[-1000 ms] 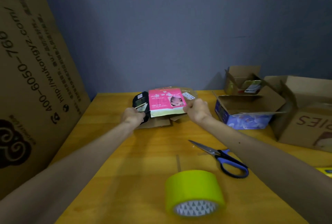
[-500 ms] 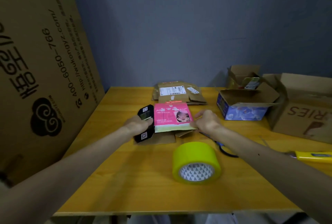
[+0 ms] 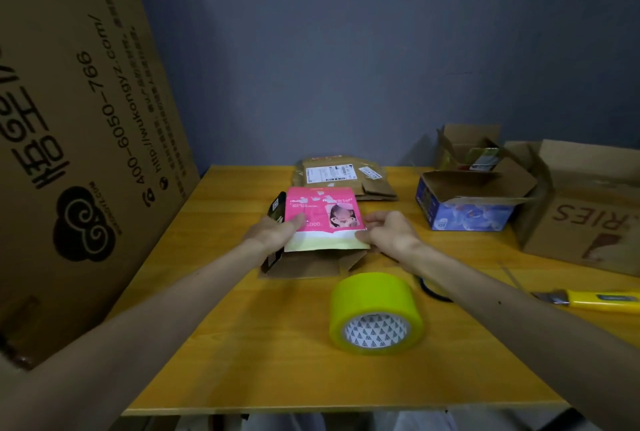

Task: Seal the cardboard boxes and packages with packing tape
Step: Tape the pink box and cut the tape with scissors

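A flat pink box (image 3: 323, 214) with a pale lower edge lies on a small brown cardboard carton (image 3: 311, 262) in the middle of the yellow table (image 3: 277, 344). A black box (image 3: 275, 209) sits against its left side. My left hand (image 3: 277, 233) grips the pink box's left edge, thumb on top. Its lower right corner is held by my right hand (image 3: 388, 233). A roll of yellow-green packing tape (image 3: 377, 313) lies on its side close to me, just in front of the carton.
Flattened brown parcels with labels (image 3: 343, 178) lie at the back. An open blue box (image 3: 464, 202) and open cardboard boxes (image 3: 585, 209) stand on the right. A yellow utility knife (image 3: 595, 301) and scissor handles (image 3: 433, 290) lie right of the tape. A big cardboard sheet (image 3: 69, 153) leans on the left.
Both hands have drawn the pink box, black box and carton from the back of the table toward me, off the brown parcels. The view has shifted, showing the table's near edge.
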